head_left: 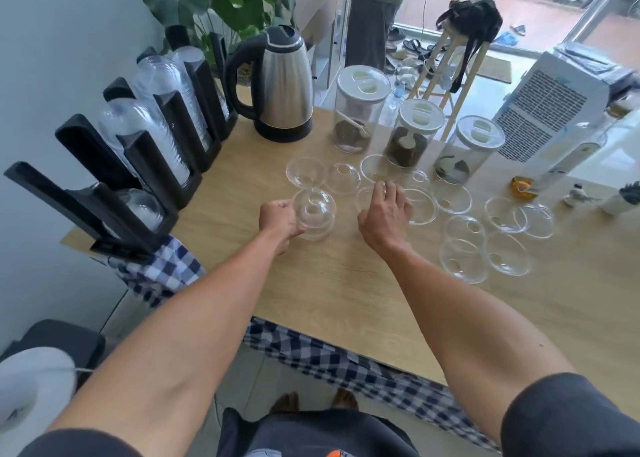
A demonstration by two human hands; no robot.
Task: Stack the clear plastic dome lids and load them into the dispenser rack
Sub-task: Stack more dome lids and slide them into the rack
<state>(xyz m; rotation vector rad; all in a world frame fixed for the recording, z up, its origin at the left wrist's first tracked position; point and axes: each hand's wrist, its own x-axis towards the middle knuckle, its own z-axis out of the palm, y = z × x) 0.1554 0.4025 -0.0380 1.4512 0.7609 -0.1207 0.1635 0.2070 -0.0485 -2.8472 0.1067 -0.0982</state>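
Observation:
My left hand (pixel 278 219) grips a short stack of clear dome lids (pixel 314 215) at the middle of the wooden table (pixel 346 283). My right hand (pixel 384 214) lies palm down over a single lid (pixel 369 195), fingers spread on it. Several more loose clear lids lie scattered to the right, such as one (pixel 463 260) near the front and another (pixel 306 173) behind the stack. The black dispenser rack (pixel 145 165) runs along the table's left edge, its slots holding rows of stacked lids (pixel 162 89); the nearest slot (pixel 143 207) holds only a few.
A steel kettle (pixel 280 85) stands behind the rack. Three clear jars with white caps (pixel 360 106) (pixel 414 132) (pixel 467 148) line the back. A white appliance (pixel 550 110), small figurines (pixel 578 195) and a checked cloth (pixel 162 269) are around the table. A person's legs (pixel 370 23) stand beyond.

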